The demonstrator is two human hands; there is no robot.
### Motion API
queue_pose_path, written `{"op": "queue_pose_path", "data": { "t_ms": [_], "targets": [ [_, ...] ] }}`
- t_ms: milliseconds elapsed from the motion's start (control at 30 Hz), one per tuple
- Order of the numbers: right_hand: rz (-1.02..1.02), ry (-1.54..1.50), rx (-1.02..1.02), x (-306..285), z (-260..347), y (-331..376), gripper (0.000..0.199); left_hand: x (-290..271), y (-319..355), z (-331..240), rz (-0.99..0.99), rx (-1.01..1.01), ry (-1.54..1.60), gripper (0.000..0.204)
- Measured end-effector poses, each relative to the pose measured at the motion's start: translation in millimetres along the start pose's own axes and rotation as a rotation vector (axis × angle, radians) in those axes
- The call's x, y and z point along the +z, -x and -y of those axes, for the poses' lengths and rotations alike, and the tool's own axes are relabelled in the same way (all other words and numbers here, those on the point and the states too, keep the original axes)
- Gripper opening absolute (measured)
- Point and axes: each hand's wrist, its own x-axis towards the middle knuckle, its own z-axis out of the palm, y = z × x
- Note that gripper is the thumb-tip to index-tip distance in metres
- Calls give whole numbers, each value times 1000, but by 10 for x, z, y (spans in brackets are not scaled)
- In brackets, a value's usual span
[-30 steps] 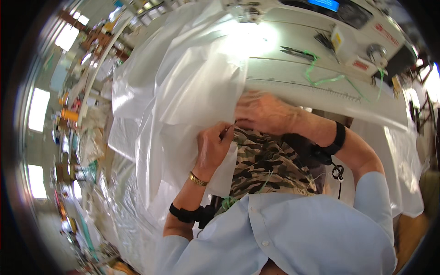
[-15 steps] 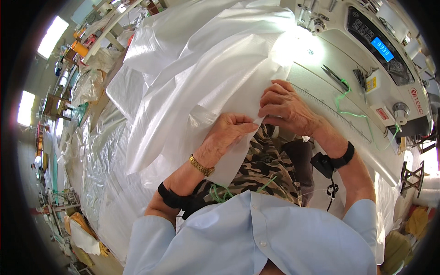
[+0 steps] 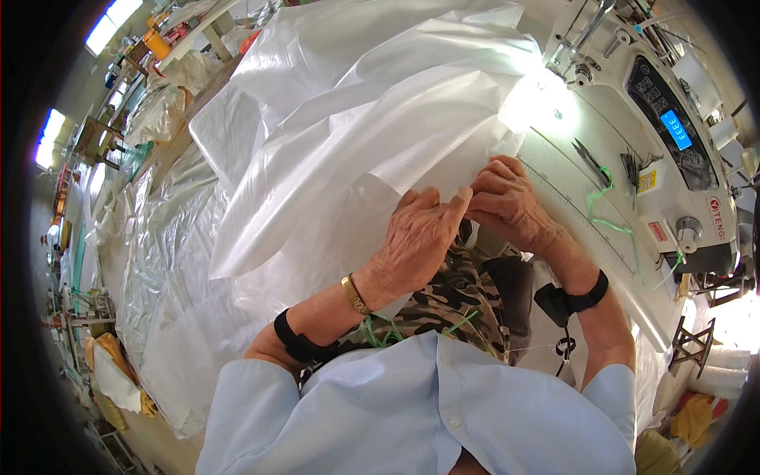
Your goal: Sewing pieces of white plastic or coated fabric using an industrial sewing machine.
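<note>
A large white woven plastic sheet (image 3: 372, 150) spreads in folds from the sewing machine's lit needle area down to my lap. My left hand (image 3: 419, 241) lies back-up over its near edge, fingers curled and meeting the other hand. The sheet's edge is pinched in my right hand (image 3: 507, 204), whose thumb and fingers are closed. Both hands touch just in front of the machine bed (image 3: 570, 198). What the left fingertips grip is partly hidden behind the hand, but the sheet's edge runs into them.
The white sewing machine (image 3: 673, 150) with a blue display stands at the right. Thread snips (image 3: 590, 158) and green thread (image 3: 602, 198) lie on its bed. Clear plastic sheeting (image 3: 166, 277) is heaped at the left. Two stools (image 3: 693, 348) and a table (image 3: 198, 36) stand farther off.
My left hand has turned over, its back now facing up, and moved up and right against the right hand. The view has shifted a little, with the machine appearing lower and farther right.
</note>
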Motion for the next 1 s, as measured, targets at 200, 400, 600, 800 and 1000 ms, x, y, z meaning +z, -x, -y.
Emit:
{"op": "queue_pose_path", "data": {
  "t_ms": [200,400,600,800,1000],
  "targets": [
    [-2,-115,75,-97,10,-95,11,-97,70,38,11,-98,239,51],
    [0,-169,134,-163,-1,-147,14,-123,83,36,63,-89,208,49],
    [4,-116,83,-140,-31,-217,11,-50,-35,64,-51,-31,44,30],
    [51,71,39,-234,-238,-271,23,-121,-136,163,-15,-183,566,14],
    [77,118,111,-260,-491,-281,34,-131,-122,249,36,-270,630,14]
  ]
}}
